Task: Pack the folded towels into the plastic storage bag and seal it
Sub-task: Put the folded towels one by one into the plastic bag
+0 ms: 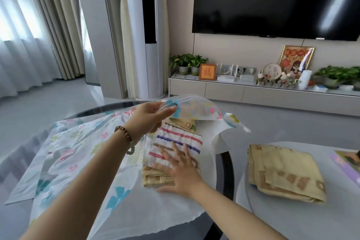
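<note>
At the bag (196, 110) mouth | left hand (150, 112) pinches its top layer up | right hand (179, 171) flat, fingers spread, on striped towels (175, 138) partly inside | tan towel (282, 171) right of bag, unpacked | seal open

Glossy floral plastic bag (81, 142), ribbed striped cloth towel (179, 138), wooden-bead bracelet (123, 133).

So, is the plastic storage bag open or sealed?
Open: the left hand holds one edge of the plastic storage bag lifted above the striped towel.
</note>
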Motion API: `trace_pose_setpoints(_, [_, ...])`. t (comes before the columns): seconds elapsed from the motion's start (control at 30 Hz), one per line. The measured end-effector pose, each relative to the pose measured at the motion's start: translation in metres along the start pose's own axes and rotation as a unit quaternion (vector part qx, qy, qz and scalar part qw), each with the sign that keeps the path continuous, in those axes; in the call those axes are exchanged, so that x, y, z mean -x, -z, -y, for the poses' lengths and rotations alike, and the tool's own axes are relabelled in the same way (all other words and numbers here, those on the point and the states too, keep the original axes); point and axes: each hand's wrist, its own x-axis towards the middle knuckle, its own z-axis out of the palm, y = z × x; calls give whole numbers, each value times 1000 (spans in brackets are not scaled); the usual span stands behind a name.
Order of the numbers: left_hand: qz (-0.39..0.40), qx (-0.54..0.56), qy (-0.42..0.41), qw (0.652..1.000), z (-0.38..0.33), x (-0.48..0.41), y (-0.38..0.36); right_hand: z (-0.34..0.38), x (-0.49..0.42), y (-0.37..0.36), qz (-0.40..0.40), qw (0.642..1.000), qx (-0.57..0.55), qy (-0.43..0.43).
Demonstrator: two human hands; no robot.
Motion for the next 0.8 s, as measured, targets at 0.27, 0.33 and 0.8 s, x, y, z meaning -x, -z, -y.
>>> trace_pose_setpoints(0.27, [46, 2, 54, 997, 7, -1, 6, -71, -30, -8, 62, 987, 70, -127])
trace_pose_setpoints(0.33, [44, -3, 70, 997, 8, -1, 6, -75, -27, -7, 78, 983, 44, -160])
trace_pose_setpoints(0.8, [-5, -31, 47, 998, 19, 1, -41, -104, 130, 134, 46, 772, -596, -215])
